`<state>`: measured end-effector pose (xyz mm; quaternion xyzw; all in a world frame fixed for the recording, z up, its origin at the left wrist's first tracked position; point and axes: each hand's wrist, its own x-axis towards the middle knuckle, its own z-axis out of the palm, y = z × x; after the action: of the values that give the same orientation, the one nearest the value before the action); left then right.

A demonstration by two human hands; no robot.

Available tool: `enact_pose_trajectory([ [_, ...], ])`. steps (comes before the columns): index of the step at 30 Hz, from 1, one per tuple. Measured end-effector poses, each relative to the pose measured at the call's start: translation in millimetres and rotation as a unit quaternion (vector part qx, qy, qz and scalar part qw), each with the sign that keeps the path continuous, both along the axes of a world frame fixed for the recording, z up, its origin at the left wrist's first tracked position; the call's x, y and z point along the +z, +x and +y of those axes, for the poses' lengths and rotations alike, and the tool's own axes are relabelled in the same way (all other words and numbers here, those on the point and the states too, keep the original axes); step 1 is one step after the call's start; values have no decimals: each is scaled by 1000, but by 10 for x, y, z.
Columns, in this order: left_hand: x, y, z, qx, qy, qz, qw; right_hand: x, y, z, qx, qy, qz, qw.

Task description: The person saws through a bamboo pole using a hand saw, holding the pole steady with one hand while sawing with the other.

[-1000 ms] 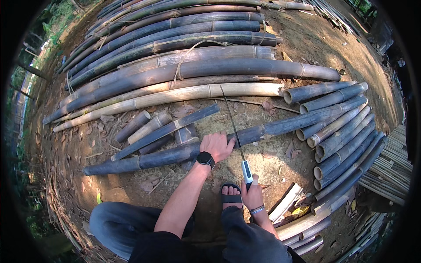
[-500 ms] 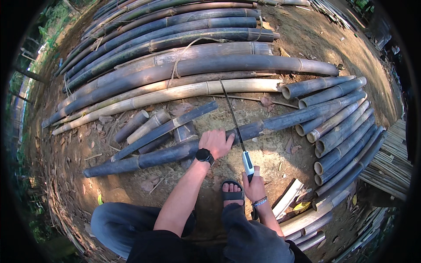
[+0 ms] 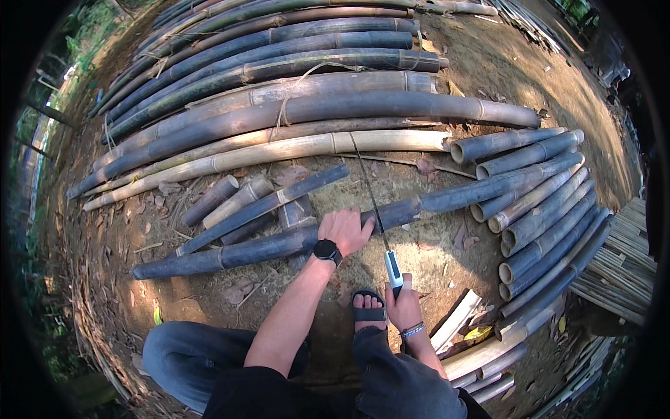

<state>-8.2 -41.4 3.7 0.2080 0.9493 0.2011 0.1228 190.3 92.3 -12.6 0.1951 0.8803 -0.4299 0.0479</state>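
Observation:
A long dark bamboo pole point(image 3: 272, 244) lies across the ground in front of me, rising slightly toward the right, where its far end rests over cut pieces. My left hand point(image 3: 345, 232), with a black watch point(image 3: 326, 250) at the wrist, is wrapped over the pole and grips it. Just right of that thumb, the thin blade of a hand saw point(image 3: 372, 195) crosses the pole. My right hand point(image 3: 404, 302) is closed around the saw's dark grip, below its pale blue and white handle section. How deep the blade sits in the bamboo cannot be made out.
Long bamboo poles point(image 3: 314, 107) lie side by side beyond the work. Short cut bamboo pieces point(image 3: 537, 230) are lined up at the right. Smaller offcuts point(image 3: 237, 202) sit at left, partly under the pole. My sandalled foot point(image 3: 368, 309) is close below the saw.
The saw and my right hand have drawn back a little toward me. My left hand keeps its place on the pole.

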Motion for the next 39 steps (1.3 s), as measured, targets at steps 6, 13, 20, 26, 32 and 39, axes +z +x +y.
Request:
enact_pose_trajectory([
  [6, -29, 32, 4, 5, 3, 6, 1000, 20, -157, 26, 21, 29, -23, 999],
  [13, 20, 22, 26, 5, -10, -17, 1000, 79, -106, 2, 13, 25, -15, 999],
  [20, -59, 90, 31, 47, 18, 15, 999, 77, -158, -68, 6, 28, -5, 1000],
  [26, -1, -17, 53, 51, -8, -13, 999, 35, -331, -49, 5, 28, -16, 999],
  [32, -53, 4, 76, 61, -4, 0, 998, 1, -136, -52, 8, 20, 13, 1000],
  [39, -17, -5, 54, 77, 1, 12, 997, 37, -109, -30, 6, 27, -18, 999],
])
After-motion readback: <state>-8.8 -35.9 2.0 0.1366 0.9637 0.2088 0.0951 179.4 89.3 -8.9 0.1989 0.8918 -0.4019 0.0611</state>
